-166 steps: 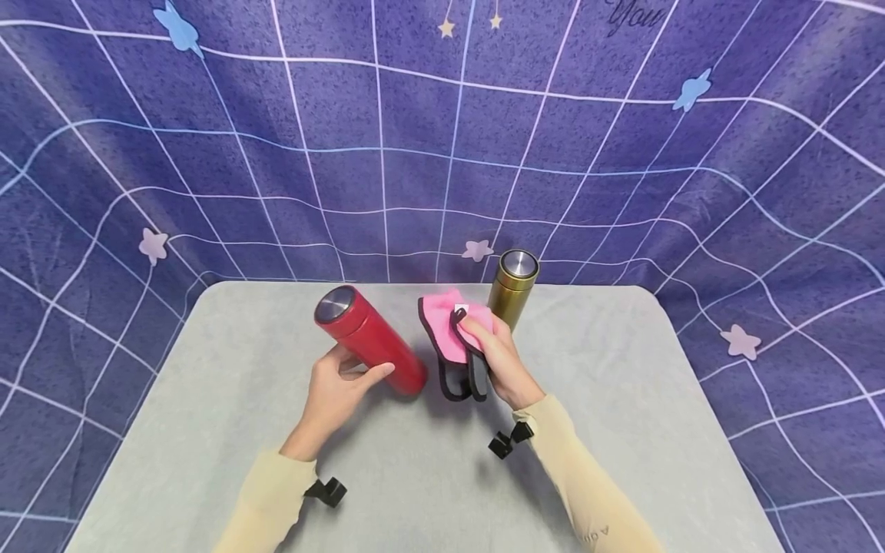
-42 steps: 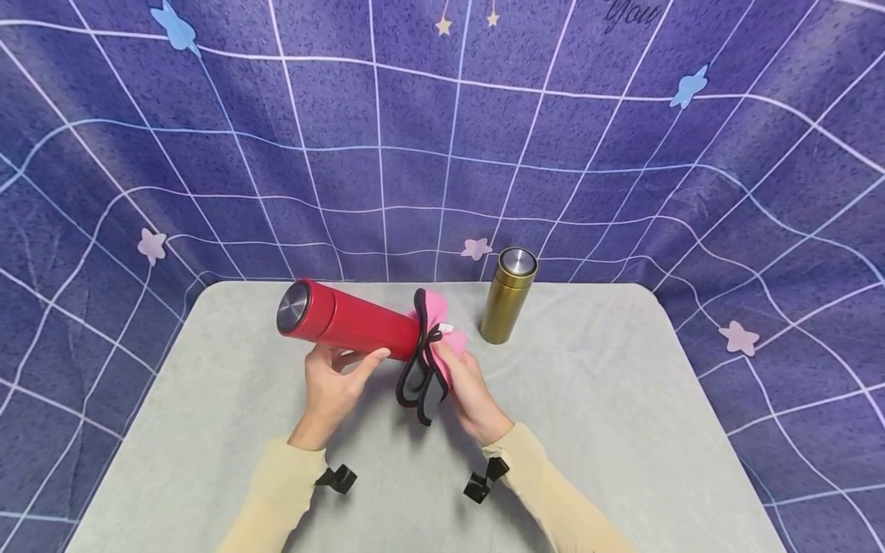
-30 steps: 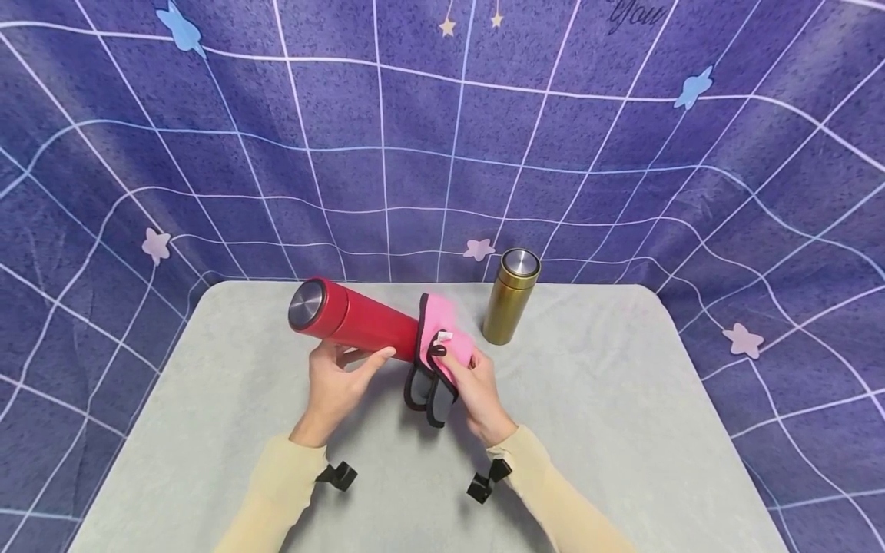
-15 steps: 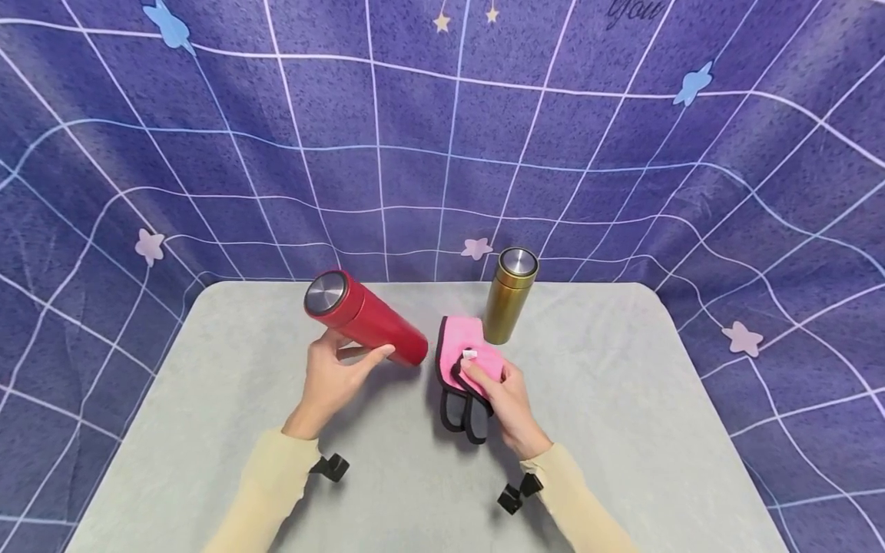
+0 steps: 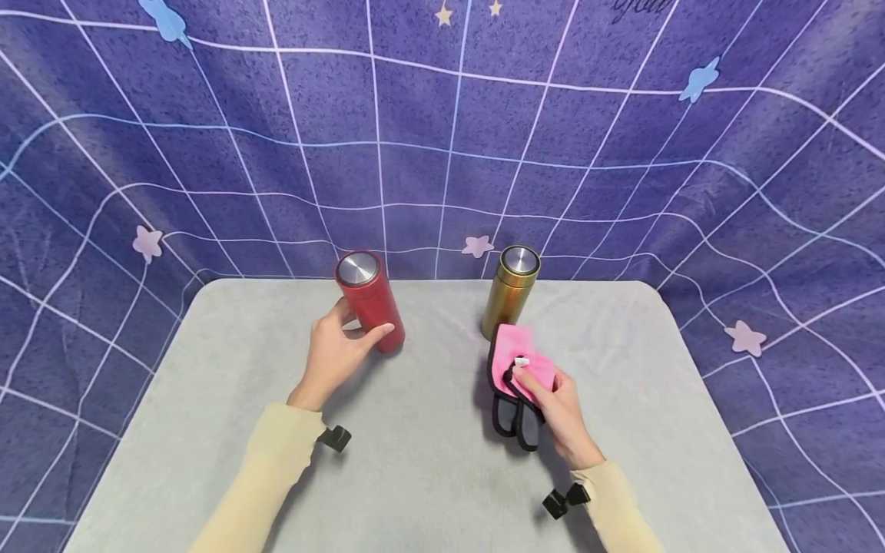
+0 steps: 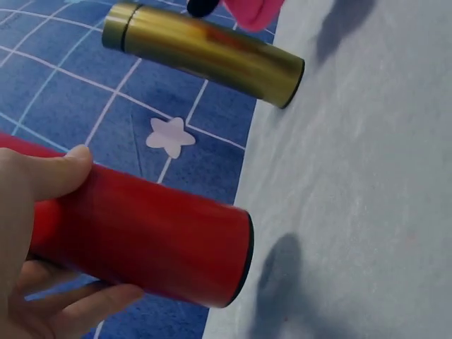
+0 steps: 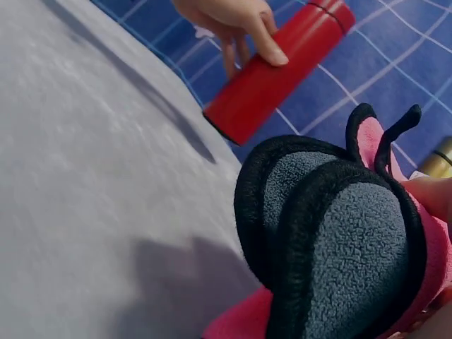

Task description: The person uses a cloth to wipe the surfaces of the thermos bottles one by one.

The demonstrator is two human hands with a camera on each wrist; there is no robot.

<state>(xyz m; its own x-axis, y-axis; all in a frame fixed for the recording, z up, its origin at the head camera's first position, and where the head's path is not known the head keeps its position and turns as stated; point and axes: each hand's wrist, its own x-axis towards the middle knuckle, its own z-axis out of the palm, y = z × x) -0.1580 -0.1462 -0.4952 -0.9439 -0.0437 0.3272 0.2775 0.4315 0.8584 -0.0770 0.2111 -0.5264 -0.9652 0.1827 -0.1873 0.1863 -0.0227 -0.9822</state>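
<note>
My left hand point(image 5: 339, 349) grips the lower body of a red thermos flask point(image 5: 376, 307), thumb in front and fingers behind. The flask stands nearly upright with its steel-topped lid up. In the left wrist view, its base looks a little off the table, with a shadow beside it. My right hand point(image 5: 563, 415) pinches a folded pink cleaning cloth point(image 5: 512, 346) with black edging and a small white tag. Grey fabric lobes point(image 7: 364, 247) of the cloth hang below the fingers. Just behind the cloth, a gold thermos flask point(image 5: 508, 303) stands upright, its base partly near the cloth's top edge.
A pale grey cloth-covered table point(image 5: 429, 476) lies under both hands. Behind and beside it hangs a blue-purple curtain point(image 5: 415, 153) with a grid and star pattern. Each wrist carries a small black camera mount point(image 5: 335, 438).
The cloth was against the red flask's lower end about a second ago; they are now apart. The flask has swung from strongly tilted to nearly upright. The right hand has carried the cloth rightward.
</note>
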